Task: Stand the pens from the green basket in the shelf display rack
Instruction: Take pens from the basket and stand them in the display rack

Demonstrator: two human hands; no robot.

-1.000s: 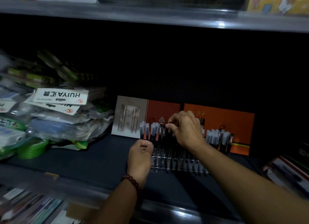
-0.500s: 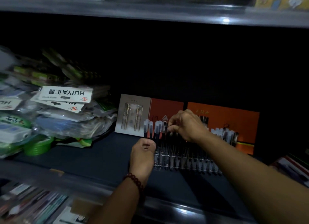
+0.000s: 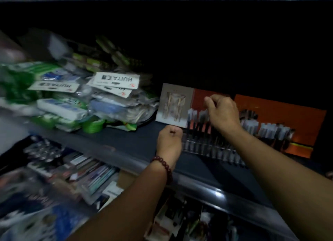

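Far L, at 9 o'clock: a heap of packets (image 3: 59, 104) on the shelf (image 3: 126, 143), green tape roll (image 3: 93, 127) tucked at its 5 o'clock edge. No green basket in shot. Moving in: L hand (image 3: 169, 141), bead bracelet (image 3: 163, 166) on the wrist, is curled into a fist right at the 9 o'clock end of the display rack (image 3: 207, 148). Dark speck at the top of the fist, poss. pen ends, can't tell if it's holding spares. The rack, clear plastic, sits on the shelf w/ a grey card (image 3: 173, 104) and an orange card (image 3: 281, 113) propped behind it at 12. Pens (image 3: 197, 121) stand upright in the L slots, another bunch off at 3 o'clock, all blurred. R hand (image 3: 223, 113) hovers over the rack's middle, thumb and forefinger tips brought together on its 10 o'clock side, too smeared to say whether a pen's btwn them. Step, I'd say: seating a pen in a slot, rack part-filled. Next move prob. needs a free slot picked out, the pen kept vertical and lowered straight w/o knocking the neighbours, then another fed over from the L.
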